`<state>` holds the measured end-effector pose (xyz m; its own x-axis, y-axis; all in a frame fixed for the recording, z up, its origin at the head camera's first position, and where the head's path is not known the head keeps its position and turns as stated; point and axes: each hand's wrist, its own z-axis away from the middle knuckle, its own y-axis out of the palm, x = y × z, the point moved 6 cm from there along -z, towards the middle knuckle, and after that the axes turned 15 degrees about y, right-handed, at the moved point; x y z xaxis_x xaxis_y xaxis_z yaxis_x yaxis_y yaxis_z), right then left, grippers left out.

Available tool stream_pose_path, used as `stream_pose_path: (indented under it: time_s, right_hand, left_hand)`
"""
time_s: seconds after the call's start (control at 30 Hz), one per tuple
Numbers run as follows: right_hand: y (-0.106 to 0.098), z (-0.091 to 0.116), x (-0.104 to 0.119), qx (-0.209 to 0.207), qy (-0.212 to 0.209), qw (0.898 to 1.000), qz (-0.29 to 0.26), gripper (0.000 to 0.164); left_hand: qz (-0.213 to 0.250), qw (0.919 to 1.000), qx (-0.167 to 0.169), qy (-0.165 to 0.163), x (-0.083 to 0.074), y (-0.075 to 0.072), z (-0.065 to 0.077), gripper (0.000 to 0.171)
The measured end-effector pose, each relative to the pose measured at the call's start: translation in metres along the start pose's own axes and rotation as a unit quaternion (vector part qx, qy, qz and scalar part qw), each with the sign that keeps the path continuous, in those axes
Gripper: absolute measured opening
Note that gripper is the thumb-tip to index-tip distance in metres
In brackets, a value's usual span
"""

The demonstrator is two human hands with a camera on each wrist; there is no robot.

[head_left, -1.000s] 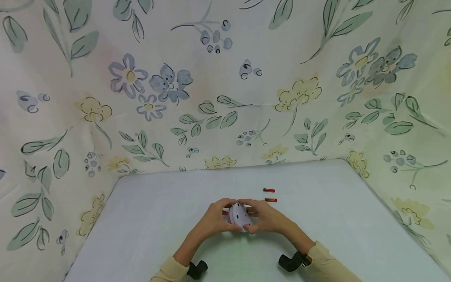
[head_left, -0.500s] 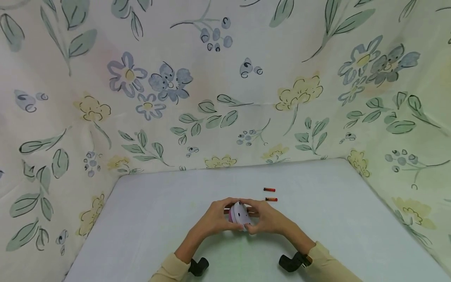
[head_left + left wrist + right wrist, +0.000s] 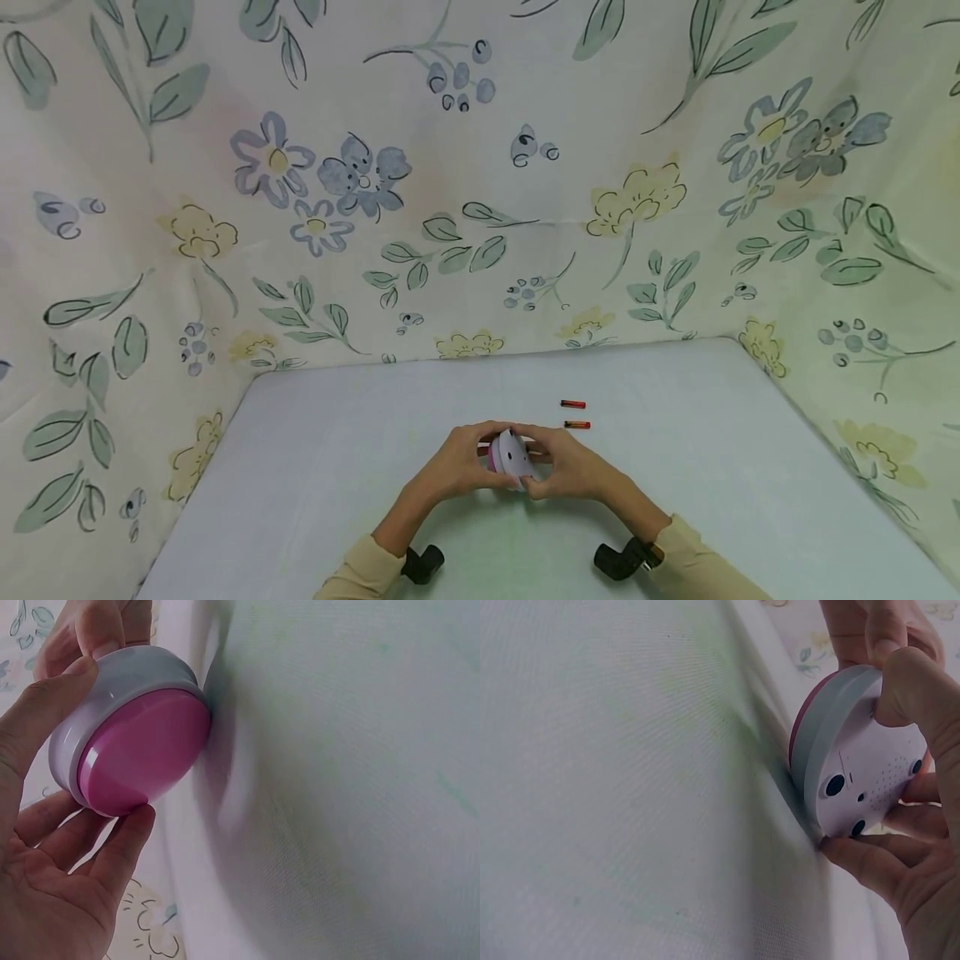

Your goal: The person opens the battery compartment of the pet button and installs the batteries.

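Both hands hold a round buzzer button (image 3: 512,460) on edge, low over the table. Its pink dome (image 3: 146,754) faces left, inside a white ring. The white underside (image 3: 866,761) faces right and shows black round feet, a small screw hole and a patch of speaker holes. My left hand (image 3: 456,468) grips the rim between thumb and fingers on the dome side. Opposite it, my right hand (image 3: 573,467) has its thumb pressed on the underside near the upper edge, with fingertips at the lower rim. Whatever lies beneath the right thumb is hidden.
Two small red-and-black batteries (image 3: 577,425) lie on the white table (image 3: 360,417), just beyond the right hand. A floral cloth (image 3: 480,275) hangs behind the table and along its sides. Each wrist wears a black camera (image 3: 618,560).
Over the last second the buzzer button has turned very slightly, showing a touch more pink on its left. Both hands keep their grip almost in place.
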<state>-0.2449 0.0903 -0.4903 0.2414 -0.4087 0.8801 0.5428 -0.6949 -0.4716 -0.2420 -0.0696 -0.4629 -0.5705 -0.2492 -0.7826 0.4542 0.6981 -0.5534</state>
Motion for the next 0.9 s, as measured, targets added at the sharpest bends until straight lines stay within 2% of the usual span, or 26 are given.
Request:
stream_pose_path:
  time_s: [0.3,0.57,0.9]
  right_hand:
    - [0.0007,-0.001,-0.0024,-0.001,0.002,1.0,0.007,0.077]
    - [0.0005,0.0007,-0.0013,0.001,0.006,1.0,0.003,0.076]
    - [-0.0005,0.0057,0.0012,0.012,0.012,1.0,-0.003,0.077]
  left_hand:
    - [-0.012,0.9999,0.007,-0.001,0.0009,0.0001,0.0001,0.078]
    - [-0.005,0.9999,0.011,-0.005,0.0006,0.0015,-0.0006,0.077]
    - [0.003,0.9997,0.015,0.018,0.0005,-0.0003,0.0005,0.073]
